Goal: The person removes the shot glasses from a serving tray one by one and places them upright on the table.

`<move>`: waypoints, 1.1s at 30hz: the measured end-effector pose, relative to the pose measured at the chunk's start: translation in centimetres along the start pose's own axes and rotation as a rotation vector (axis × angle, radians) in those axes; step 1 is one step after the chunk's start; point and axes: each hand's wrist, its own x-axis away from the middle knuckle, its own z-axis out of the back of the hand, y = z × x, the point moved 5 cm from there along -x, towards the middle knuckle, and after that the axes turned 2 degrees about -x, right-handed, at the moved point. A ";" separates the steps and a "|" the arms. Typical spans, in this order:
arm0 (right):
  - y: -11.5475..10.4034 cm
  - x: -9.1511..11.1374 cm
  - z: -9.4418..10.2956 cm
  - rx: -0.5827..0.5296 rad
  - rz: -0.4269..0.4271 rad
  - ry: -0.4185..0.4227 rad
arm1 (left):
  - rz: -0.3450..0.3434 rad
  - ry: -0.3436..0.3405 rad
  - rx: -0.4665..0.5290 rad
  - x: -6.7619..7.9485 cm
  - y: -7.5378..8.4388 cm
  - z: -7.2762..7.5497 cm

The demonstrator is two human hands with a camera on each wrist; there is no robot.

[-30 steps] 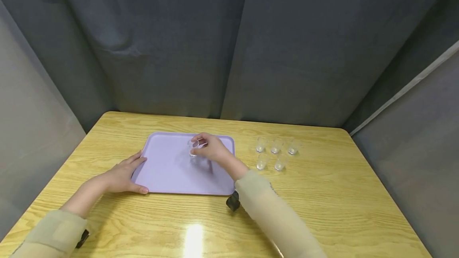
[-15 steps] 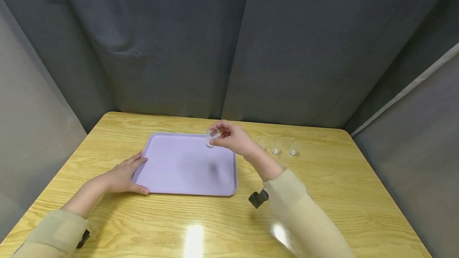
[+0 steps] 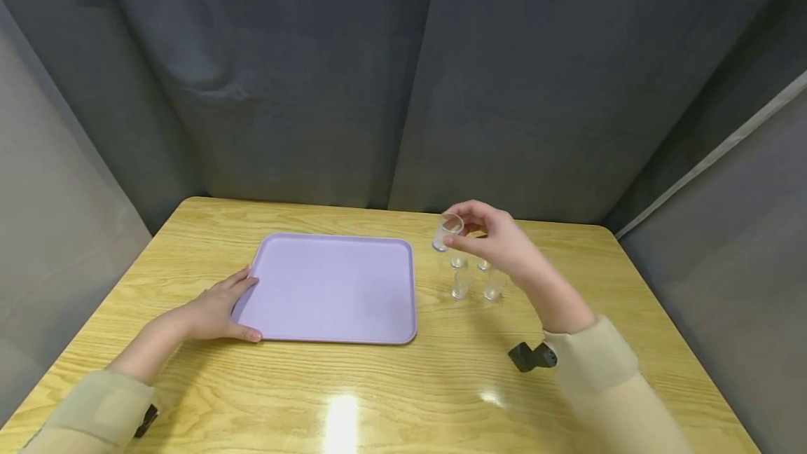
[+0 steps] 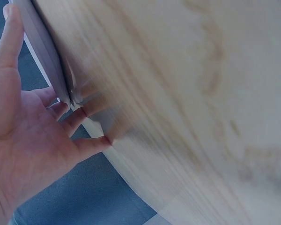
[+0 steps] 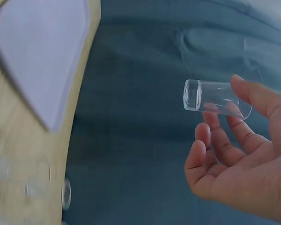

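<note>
Above the table [image 3: 378, 398], raised right hand [image 3: 504, 247] (wrist bent) pinches glass [image 3: 446, 232].

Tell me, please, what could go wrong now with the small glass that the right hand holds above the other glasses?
1. The right hand holds the clear glass by fingertips only, up in the air; it might slip and fall on the wooden table.
2. The other small glasses stand close together just below it. Lowering the glass could knock one over.
3. The left hand only rests at the purple tray edge, too far to help.
</note>
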 end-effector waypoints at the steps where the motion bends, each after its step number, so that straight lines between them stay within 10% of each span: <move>1: 0.3 0.5 0.6 0.008 0.000 0.013 | -0.003 0.001 0.001 0.0 0.0 0.0; 16: 7.5 6.0 6.9 0.143 -0.177 0.149 | -0.003 0.018 0.000 0.1 -0.9 -0.3; 33: 18.2 7.3 6.2 0.070 -0.363 0.149 | -0.008 0.020 -0.001 0.1 -1.1 -0.3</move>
